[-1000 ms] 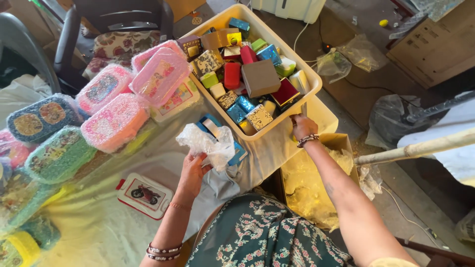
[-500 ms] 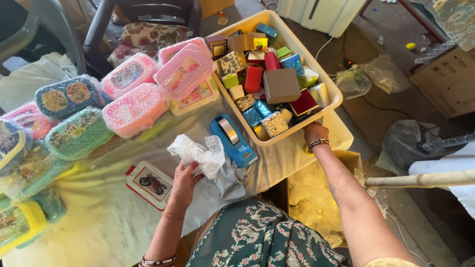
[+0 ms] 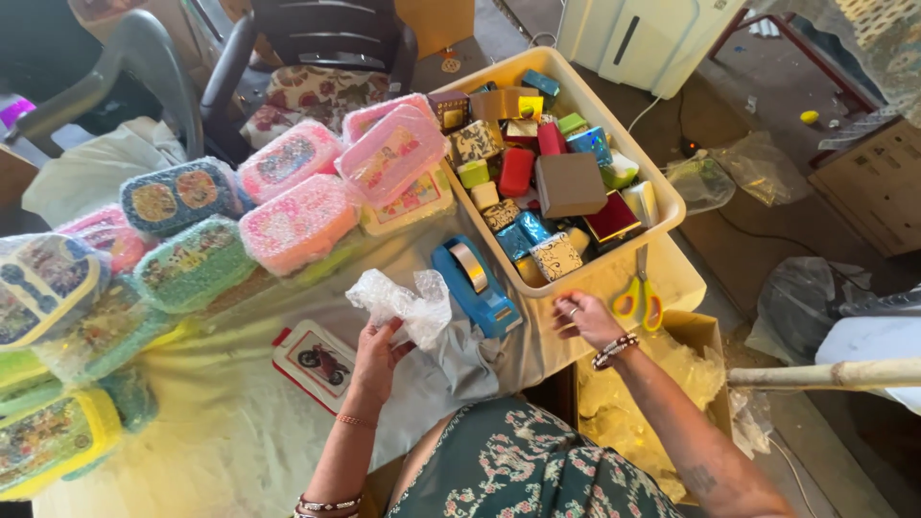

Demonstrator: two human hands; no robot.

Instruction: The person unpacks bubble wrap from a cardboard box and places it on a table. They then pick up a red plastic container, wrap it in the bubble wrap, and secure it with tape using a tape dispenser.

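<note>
On the cloth-covered table (image 3: pixel 192 432), the left hand (image 3: pixel 377 353) grips a crumpled clear bubble-wrap sheet (image 3: pixel 403 302) (bunched just above the fingers). Right of it lies a blue tape dispenser (image 3: pixel 475 285). Further right, the right hand (image 3: pixel 585 318) hovers loosely curled and empty beside yellow-handled scissors (image 3: pixel 638 293), below the cream plastic bin (image 3: pixel 662 197).

Bubble-wrapped pink lunch boxes (image 3: pixel 297 216) beside a cream tub (image 3: pixel 662 197) of small colourful gift boxes (image 3: pixel 568 184).
</note>
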